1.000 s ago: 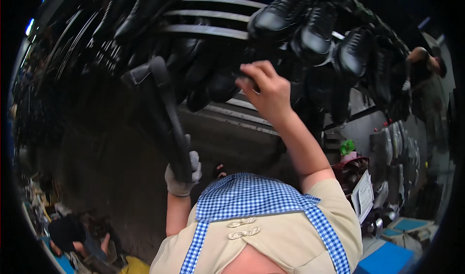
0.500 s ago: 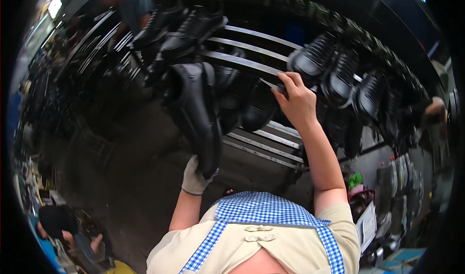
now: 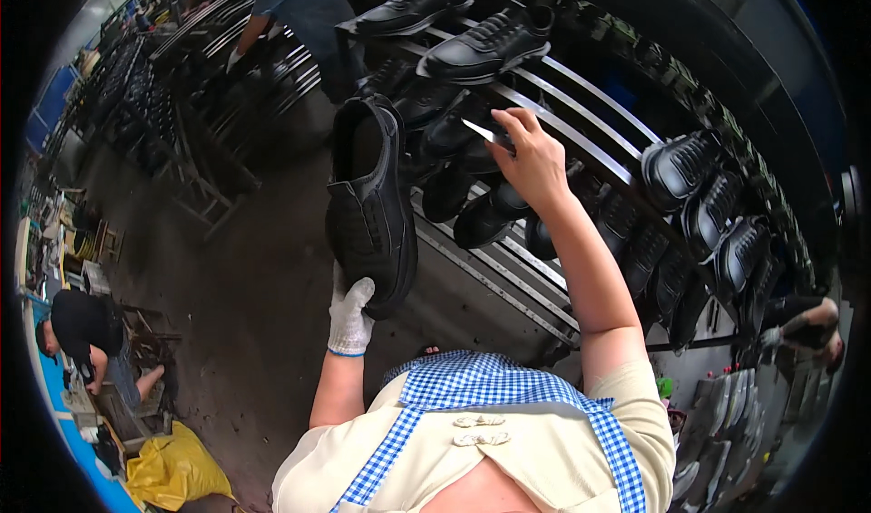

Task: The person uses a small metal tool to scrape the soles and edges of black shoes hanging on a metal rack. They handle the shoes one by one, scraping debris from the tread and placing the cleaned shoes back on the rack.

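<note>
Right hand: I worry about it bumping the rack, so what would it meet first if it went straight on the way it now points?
The right hand holds a small blade pointing up-left. Straight on, it would probably first meet the black shoes on the rack; depth is unclear.

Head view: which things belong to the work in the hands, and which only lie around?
In hand:
- black shoe, held by gloved left hand
- small blade-like tool, in bare right hand
- shoe rack

Lying about:
- yellow bag
- other racked shoes
</note>
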Motion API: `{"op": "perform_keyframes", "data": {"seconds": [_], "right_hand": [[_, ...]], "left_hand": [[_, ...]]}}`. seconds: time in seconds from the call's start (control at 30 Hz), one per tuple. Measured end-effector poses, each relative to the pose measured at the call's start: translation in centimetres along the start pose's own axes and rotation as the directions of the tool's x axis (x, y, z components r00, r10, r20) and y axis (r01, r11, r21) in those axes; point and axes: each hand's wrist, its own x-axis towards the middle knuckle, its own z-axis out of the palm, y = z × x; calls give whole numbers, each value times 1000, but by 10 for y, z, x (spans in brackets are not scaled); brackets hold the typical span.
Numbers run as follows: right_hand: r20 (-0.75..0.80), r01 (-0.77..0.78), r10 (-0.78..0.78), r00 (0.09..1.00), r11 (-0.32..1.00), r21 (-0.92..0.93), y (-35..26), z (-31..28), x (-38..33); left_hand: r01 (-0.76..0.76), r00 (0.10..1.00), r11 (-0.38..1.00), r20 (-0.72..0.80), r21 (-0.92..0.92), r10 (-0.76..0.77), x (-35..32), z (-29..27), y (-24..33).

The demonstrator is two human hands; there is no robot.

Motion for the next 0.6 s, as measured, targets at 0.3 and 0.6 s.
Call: {"op": "perform_keyframes", "data": {"seconds": [0.3,0.6], "right_hand": [[-133,43,-48,990,998,-37,-12,25,43],[-75,-182,188,979,980,84,12,12,15]], "left_hand": [[-38,998,997,-54,71,42,-10,-22,19],[116,990,975,98,-191,-99,-3,-63,-2]]}}
